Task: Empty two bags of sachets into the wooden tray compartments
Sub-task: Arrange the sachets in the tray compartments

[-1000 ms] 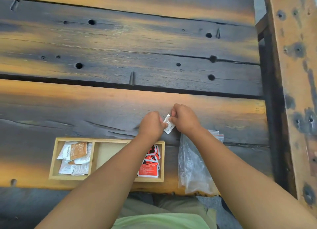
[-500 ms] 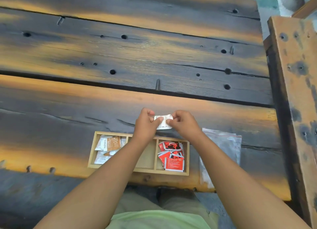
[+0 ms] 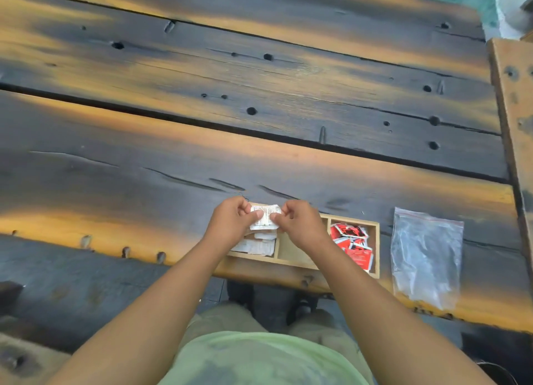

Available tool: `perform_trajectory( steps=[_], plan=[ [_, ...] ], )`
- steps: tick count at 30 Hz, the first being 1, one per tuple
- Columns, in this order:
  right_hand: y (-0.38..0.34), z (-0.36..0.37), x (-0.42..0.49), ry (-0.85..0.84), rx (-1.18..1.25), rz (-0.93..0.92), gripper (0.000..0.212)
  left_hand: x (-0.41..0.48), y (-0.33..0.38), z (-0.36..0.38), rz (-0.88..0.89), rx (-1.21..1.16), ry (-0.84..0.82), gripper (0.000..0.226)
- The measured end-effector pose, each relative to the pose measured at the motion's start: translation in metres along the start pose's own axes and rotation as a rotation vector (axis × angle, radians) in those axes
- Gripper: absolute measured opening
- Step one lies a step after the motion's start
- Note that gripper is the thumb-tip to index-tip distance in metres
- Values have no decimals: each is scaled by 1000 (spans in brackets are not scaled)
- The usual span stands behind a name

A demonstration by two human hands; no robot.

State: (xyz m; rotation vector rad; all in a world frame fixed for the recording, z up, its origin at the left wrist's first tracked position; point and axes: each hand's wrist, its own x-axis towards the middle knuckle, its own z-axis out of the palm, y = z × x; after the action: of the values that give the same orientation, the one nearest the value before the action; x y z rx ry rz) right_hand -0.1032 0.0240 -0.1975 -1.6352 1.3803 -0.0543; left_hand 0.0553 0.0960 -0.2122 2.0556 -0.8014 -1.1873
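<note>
plank table; left hand + right hand both pinching white sachet, upright-ish, above wooden tray

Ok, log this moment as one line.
both hands: left hand and right hand pinch white sachet over wooden tray | red sachets right compartment | plastic bag flat beside

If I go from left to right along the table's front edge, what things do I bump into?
White paper sachets in the light wooden tray → bare middle compartment → red sachets → clear plastic zip bag.
</note>
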Motion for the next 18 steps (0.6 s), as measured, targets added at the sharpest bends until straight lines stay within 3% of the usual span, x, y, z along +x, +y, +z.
perform_trajectory(
  steps=[8,12,18],
  plan=[
    [-1,42,-27,22,-331,23,31,-17,-34,-12,80,425,-22,29],
    [1,50,-33,68,-452,38,29,-17,-30,-10,202,714,-45,30],
    [7,55,-34,113,-500,29,28,-15,-31,-11,289,854,-58,33]
  ],
)
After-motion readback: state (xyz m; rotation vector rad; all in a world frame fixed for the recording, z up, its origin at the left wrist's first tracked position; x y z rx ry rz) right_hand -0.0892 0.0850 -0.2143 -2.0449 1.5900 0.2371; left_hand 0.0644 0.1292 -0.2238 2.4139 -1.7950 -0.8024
